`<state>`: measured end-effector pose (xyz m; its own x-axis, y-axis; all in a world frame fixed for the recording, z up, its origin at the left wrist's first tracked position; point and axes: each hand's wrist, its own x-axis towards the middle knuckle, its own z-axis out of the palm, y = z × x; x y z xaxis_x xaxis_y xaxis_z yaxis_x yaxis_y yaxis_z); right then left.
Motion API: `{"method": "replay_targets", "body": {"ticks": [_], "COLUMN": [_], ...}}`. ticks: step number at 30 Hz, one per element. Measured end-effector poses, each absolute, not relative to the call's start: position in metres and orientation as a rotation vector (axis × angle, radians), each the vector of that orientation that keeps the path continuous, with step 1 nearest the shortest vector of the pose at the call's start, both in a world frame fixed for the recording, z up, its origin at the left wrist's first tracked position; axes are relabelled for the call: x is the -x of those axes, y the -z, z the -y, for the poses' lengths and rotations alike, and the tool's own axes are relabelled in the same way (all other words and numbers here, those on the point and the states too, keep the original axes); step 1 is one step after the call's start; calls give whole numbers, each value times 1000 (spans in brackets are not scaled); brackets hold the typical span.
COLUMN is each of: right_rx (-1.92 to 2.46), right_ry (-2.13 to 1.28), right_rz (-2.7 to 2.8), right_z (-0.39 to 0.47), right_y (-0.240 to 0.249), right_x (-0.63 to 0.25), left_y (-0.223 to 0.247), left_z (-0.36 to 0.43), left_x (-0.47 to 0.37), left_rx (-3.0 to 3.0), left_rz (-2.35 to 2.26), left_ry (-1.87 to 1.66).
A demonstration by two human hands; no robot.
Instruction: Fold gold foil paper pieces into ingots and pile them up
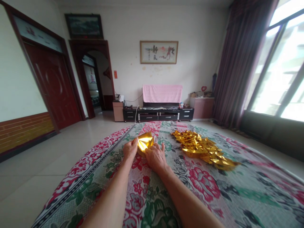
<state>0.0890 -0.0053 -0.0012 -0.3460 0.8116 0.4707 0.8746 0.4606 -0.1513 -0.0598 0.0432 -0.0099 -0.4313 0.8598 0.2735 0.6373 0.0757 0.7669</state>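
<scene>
A shiny gold foil sheet (144, 142) is held up between my two hands, just above the flowered cloth (142, 202). My left hand (130, 151) grips its left edge, thumb against the foil. At the sheet's lower right, my right hand (156, 157) presses on it with bent fingers; one finger sticks up apart from the others. To the right, a heap of folded gold foil pieces (201, 147) lies on the cloth.
The cloth covers a wide rounded surface. Beyond it stand a low black cabinet (158, 117), a pink cloth (162, 93) over something on top, and a pinkish cabinet (202, 108). Curtains (235, 66) and a window are at the right, a red door (53, 82) at the left.
</scene>
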Motion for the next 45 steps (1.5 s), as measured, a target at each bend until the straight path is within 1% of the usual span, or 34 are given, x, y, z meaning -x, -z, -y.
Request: {"method": "replay_targets", "body": {"ticks": [6,10,16,19,22,27,31,35,37,41,45], "right_rx": [1488,1551,1574,1567,1548,1459,1377,1404,1416,1524,1639], "right_ry": [76,18,-4,-33,-52,-63,-97,-166,-126,4,18], "right_rz": [2086,1995,1934,1912,1894,1809,1661,1580,1601,1766,1931], "right_z": [-4,-11,-13,-14,-15,-19,-22,-24,-24,-20,-17], "right_y": [8,12,11,11,12,14,15,14,13,9,4], "right_x": [-90,-93,-94,-94,-94,-95,-97,-99,-100,-103,-102], "left_y": [4,3,-1,-3,-1,2,4,7,8,6,2], "left_z": [-31,-29,-27,-26,-29,-35,-39,-43,-43,-39,-34], "left_x": [61,63,68,69,66,57,57,66,70,71,68], "left_rx": [-1665,-1796,-1802,-1818,-1888,-1946,-1855,-1655,-1602,-1674,-1642], "left_rz": [-1796,-1666,-1326,-1239,-1322,-1706,-1909,-2182,-2306,-2448,-2514], "left_ry": [-1292,-1206,-1088,-1010,-988,-1025,-1073,-1128,-1124,-1050,-954]}}
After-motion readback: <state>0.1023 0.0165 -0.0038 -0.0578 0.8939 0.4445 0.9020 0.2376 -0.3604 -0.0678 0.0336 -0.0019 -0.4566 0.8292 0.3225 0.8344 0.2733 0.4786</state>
